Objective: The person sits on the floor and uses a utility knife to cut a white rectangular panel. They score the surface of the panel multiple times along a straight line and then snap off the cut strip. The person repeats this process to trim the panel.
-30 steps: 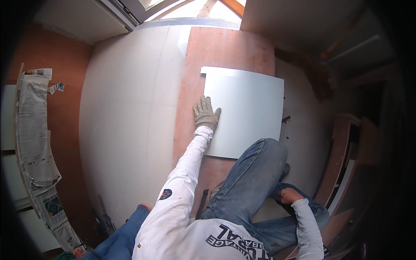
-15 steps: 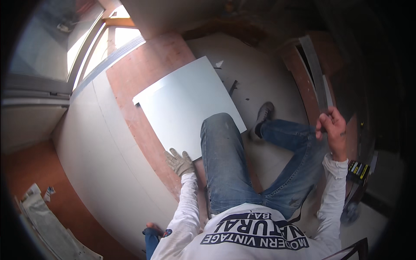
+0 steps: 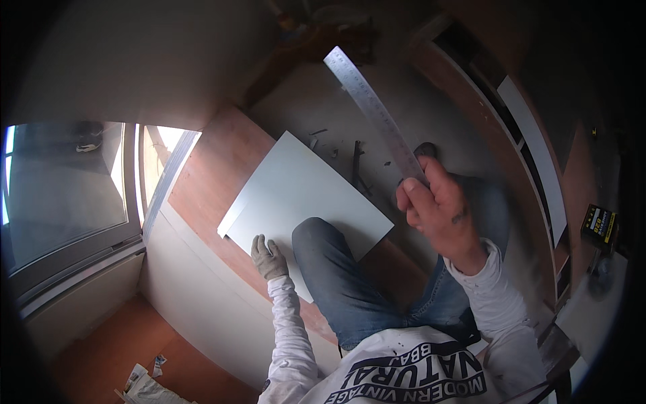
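Observation:
My bare right hand (image 3: pixel 439 214) is closed round the lower end of a steel ruler (image 3: pixel 374 106). The ruler is raised, slanting up and left, its marked face showing. Below it, a flat pale sheet (image 3: pixel 303 192) with a narrow folded-looking lip (image 3: pixel 232 214) on its left side lies on a reddish-brown board (image 3: pixel 215 161). My left hand (image 3: pixel 269 258), in a beige work glove, rests by the sheet's near-left edge with its fingers stretched out. My bent knee (image 3: pixel 316 237) lies over the sheet's near part and hides some of it.
Dark strips and scraps (image 3: pixel 356 161) litter the grey floor beyond the sheet. A long reddish frame with slots (image 3: pixel 464 74) stands at the right, near a black and yellow box (image 3: pixel 597 225). Glazed window frames (image 3: pixel 131 182) are at the left. A crumpled bag (image 3: pixel 151 387) lies lower left.
My right hand has brought the ruler from the far right toward the middle, over the floor beyond the sheet. My left hand stays by the sheet's edge. The whole view has turned.

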### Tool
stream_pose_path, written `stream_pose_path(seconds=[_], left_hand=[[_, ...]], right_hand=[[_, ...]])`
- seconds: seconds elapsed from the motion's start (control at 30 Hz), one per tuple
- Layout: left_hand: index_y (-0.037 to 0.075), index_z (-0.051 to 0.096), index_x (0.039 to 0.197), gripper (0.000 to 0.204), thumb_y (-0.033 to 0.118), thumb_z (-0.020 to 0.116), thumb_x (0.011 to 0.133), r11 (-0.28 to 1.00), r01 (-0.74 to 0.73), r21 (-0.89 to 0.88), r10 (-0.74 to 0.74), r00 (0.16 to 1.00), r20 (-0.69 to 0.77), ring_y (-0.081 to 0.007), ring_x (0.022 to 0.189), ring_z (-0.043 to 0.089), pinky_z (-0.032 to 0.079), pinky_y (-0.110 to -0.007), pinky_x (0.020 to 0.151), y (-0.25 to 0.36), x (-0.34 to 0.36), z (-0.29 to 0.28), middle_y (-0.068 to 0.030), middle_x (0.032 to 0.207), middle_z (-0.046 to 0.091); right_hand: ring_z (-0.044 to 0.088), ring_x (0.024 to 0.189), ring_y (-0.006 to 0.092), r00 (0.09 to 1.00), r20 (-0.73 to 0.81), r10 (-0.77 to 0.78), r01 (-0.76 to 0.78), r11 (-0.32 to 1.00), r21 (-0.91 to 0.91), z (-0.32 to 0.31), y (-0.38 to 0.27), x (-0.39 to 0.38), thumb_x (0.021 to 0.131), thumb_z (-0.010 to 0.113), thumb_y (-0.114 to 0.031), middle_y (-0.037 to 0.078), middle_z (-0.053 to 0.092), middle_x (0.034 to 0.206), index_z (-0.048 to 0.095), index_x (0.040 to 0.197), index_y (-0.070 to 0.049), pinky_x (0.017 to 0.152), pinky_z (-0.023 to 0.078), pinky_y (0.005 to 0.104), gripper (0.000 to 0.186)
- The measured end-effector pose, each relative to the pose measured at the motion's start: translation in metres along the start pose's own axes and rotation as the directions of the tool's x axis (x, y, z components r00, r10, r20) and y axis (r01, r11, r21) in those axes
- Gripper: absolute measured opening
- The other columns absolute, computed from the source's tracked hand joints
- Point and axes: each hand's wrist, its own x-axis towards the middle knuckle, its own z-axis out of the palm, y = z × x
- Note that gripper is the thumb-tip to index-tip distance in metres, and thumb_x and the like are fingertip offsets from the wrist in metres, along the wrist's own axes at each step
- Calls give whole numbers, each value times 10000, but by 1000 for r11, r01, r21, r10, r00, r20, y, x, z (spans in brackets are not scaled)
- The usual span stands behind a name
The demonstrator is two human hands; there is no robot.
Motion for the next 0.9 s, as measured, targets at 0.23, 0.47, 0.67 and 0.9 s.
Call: stream_pose_path(seconds=[0.23,0.47,0.67,0.9], left_hand=[[116,468,1363,630,368,668,822,270,-962,-37,671,160,724,-313,1372,305,202,-513,1147,196,185,55,-91,1409,445],[207,587,1258,483,365,687,812,314,-947,-63,28,-57,998,-330,1137,555,450,-447,961,252,182,125,-105,1231,599],[143,610,1220,467,337,693,803,315,-949,-36,124,3,992,-327,1024,621,502,-432,875,215,178,133,-121,1059,671],[126,700,1039,299,314,659,809,624,-781,38,65,101,993,-267,905,663,505,-422,807,260,178,144,-79,897,703]], right_hand=[[617,532,180,755,534,-380,609,707,-359,37,9,29,848,595,-59,143,577,681,548,1130,85,425,494,314,320],[543,502,131,764,565,-312,575,726,-377,12,1,54,855,595,-169,56,495,673,554,1215,33,360,438,305,415],[587,524,169,730,572,-373,653,628,-423,4,24,46,867,558,-95,102,527,692,532,1159,79,437,490,284,341],[650,593,299,874,392,-286,481,624,-616,-14,58,36,851,517,-3,214,609,780,514,1063,94,513,530,364,233]])
